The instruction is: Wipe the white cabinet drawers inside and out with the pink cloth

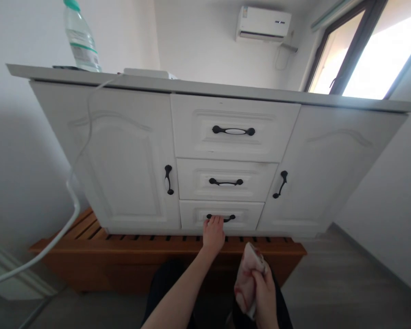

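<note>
My left hand reaches down to the bottom drawer of a white cabinet. Its fingers are hooked over the left part of the dark drawer handle, and that drawer sits flush in the cabinet front. Lower and to the right, my right hand grips a crumpled white cloth with red markings, the thumb pressed on top of it. The cloth hangs in front of the wooden bench edge, near my right knee. Above are a middle drawer handle and a top drawer handle, both untouched.
The cabinet stands on a slatted wooden bench. On its top are a plastic bottle with a green cap and a flat white box. A white cable drapes down the left side. Cabinet doors flank the drawers.
</note>
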Available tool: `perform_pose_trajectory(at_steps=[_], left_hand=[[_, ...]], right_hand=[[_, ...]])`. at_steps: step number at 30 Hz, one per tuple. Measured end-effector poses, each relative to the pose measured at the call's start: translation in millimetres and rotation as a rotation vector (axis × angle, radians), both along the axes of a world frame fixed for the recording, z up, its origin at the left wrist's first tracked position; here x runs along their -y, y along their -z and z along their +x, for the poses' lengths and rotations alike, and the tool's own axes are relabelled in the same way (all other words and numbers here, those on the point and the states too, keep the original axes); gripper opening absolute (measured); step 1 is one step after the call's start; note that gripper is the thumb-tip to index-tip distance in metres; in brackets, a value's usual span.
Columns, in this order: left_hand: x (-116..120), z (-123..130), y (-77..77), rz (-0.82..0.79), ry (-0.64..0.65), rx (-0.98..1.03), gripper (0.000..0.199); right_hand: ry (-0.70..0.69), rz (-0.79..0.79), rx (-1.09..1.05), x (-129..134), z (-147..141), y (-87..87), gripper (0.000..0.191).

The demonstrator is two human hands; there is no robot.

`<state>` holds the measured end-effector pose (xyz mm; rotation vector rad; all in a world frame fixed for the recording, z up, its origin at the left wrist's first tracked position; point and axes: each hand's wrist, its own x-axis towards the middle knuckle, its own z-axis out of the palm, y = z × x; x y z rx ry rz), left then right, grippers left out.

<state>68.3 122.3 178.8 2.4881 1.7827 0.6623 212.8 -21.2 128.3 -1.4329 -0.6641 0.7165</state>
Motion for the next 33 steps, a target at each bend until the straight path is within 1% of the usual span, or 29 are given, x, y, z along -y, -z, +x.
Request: perform_pose_trajectory(at_steps=[2, 4, 6, 7, 9, 12, 14, 16, 19, 22, 24, 26, 28, 30, 32, 33], left_hand=[[0.5, 2.9, -2.9, 0.017, -0.016, -0.01, 0.049], [0.1, 5.6, -4.6, 0.031, -0.028, -0.013, 0.043], [-1.9, 7.1, -5.4, 0.047, -0.034, -0.014, 0.037], [-3.5, 7.5, -5.6, 0.056, -0.036, -0.015, 0.034], [-7.5, 8.2, -6.7, 0.073, -0.043, -0.017, 0.027], [-11.2, 10.1, -9.5, 0.096, -0.058, -0.023, 0.023], [-6.8, 12.1, -9.8, 0.101, -0.071, -0.031, 0.024], [7.1, 14.0, -6.2, 0.105, -0.081, -0.028, 0.025], [43.9, 13.4, 5.8, 0.137, -0.084, 0.062, 0.022], [85.8, 8.0, 17.4, 0.189, -0.052, 0.203, 0.015], [109.0, 4.6, 21.5, 0.208, -0.024, 0.288, 0.013], [126.9, 3.2, 23.7, 0.227, -0.003, 0.354, 0.017], [140.9, 3.9, 25.7, 0.273, 0.005, 0.394, 0.025], [152.5, 5.0, 28.8, 0.382, 0.008, 0.422, 0.035], [162.4, 4.6, 32.4, 0.484, 0.014, 0.437, 0.043], [166.6, 3.4, 34.0, 0.512, 0.029, 0.434, 0.044]], right_hand=[[-0.001, 0.016, -0.031, -4.4, 9.8, -29.8, 0.044], [-0.067, 0.044, -0.048, -6.3, 10.6, -55.8, 0.044], [-0.116, 0.053, -0.072, -4.7, 3.4, -72.1, 0.044], [-0.126, 0.051, -0.087, -3.0, -1.5, -76.4, 0.043], [-0.131, 0.042, -0.118, 0.4, -9.5, -78.9, 0.041], [-0.129, 0.051, -0.148, 2.3, -10.8, -75.5, 0.038], [-0.116, 0.05, -0.169, 1.1, -5.3, -72.3, 0.039], [-0.094, 0.032, -0.199, -0.5, 1.0, -70.1, 0.039], [-0.068, 0.007, -0.261, -0.8, 4.3, -71.8, 0.042], [-0.092, 0.012, -0.323, 1.6, -0.5, -81.6, 0.042], [-0.126, 0.021, -0.355, 4.4, -4.8, -89.5, 0.042], [-0.154, 0.029, -0.365, 8.6, -7.3, -94.6, 0.043], [-0.164, 0.025, -0.355, 14.2, -7.3, -96.1, 0.046], [-0.176, 0.009, -0.337, 20.1, -5.4, -97.8, 0.049], [-0.218, 0.008, -0.285, 23.6, -2.9, -106.2, 0.051], [-0.253, 0.018, -0.239, 23.3, -2.1, -114.5, 0.051]])
